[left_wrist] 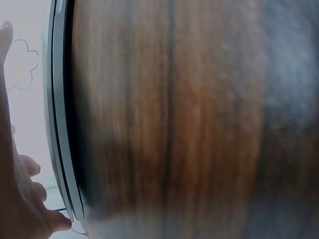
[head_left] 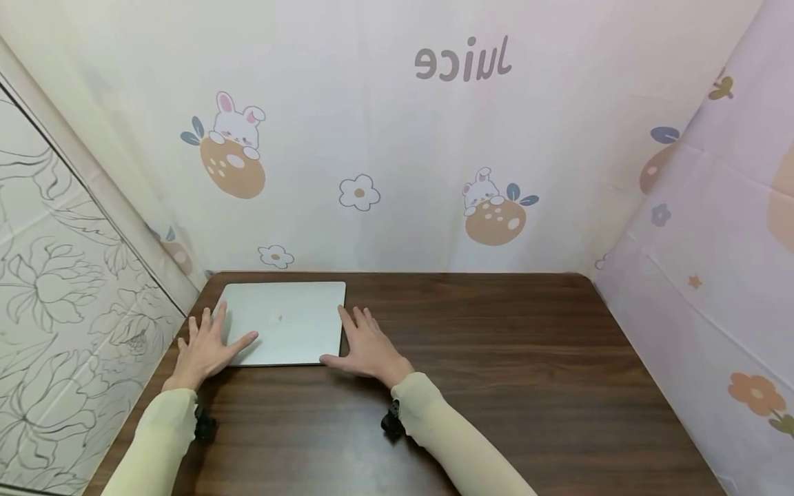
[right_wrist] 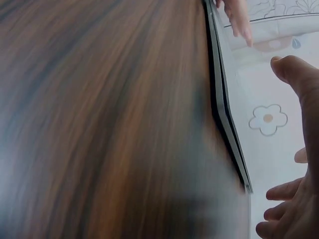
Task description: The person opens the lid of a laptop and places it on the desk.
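While the head view alone shows the emblem (head_left: 278, 317) on the silver laptop (head_left: 298, 341), counter (head_left: 509, 386) left rear, between left hand (head_left: 203, 353) and right hand (head_left: 370, 350), fingers (head_left: 218, 322) spread, wrist views record its seamed edge (right_wrist: 225, 112).

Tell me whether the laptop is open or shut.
Shut: the laptop lies flat on the table, and the wrist views show its two halves lying together along the edge.
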Motion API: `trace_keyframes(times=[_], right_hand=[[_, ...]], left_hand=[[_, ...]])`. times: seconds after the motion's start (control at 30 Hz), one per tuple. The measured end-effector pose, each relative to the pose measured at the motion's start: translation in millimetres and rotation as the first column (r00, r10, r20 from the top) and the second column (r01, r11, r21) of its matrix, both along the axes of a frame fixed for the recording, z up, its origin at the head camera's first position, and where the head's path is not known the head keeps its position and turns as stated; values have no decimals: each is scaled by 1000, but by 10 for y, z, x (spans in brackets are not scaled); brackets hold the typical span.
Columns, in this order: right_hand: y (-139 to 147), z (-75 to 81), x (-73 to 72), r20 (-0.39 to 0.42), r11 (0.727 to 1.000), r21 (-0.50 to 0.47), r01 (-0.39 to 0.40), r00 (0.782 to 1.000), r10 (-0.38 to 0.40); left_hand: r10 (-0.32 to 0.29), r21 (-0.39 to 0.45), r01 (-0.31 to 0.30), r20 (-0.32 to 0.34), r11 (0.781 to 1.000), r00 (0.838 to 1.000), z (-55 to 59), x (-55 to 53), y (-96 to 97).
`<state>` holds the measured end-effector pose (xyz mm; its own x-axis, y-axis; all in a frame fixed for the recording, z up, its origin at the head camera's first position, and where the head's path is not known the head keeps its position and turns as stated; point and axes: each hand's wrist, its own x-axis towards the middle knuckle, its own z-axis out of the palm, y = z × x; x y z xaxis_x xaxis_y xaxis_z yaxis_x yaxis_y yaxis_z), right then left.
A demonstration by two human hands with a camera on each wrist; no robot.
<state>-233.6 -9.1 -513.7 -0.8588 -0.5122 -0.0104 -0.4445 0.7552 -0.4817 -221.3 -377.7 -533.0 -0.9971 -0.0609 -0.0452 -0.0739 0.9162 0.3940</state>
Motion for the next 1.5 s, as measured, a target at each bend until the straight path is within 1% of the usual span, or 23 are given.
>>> trace_keyframes(times=[0.13,0.37,0.53,0.77,0.9,1.03,1.33,1.5], right_hand=[[-135,-8,2,5,1000,-8,-5,1000,5],[-295,-58,-2,4,1000,-13,-11,1000,11],[-331,-89,-30,-6,1000,-8,3,1000,-3],[-367,-117,-25,34,1000,-10,-4,999,5],[-396,-136,-19,24,1000,4,-8,1000,8],[-422,-168,-18,27,1000,18,-10,1000,9],[-484,-212,-26,15,999,32,-17,1000,16],[-515,-220,-54,-2,996,87,-15,1000,16]], left_hand=[[4,8,-4,12,1000,1000,2,-17,17],[6,-17,-5,21,1000,1000,-29,-25,10],[9,-27,-8,23,1000,1000,-47,-38,4],[16,-24,-15,43,1000,999,-59,-36,10],[10,-12,-9,55,1000,998,-80,-38,38],[14,-18,-13,62,1000,998,-88,-29,48],[13,-26,-11,76,1000,997,-68,0,7],[2,-22,0,91,1000,996,-79,-30,-3]])
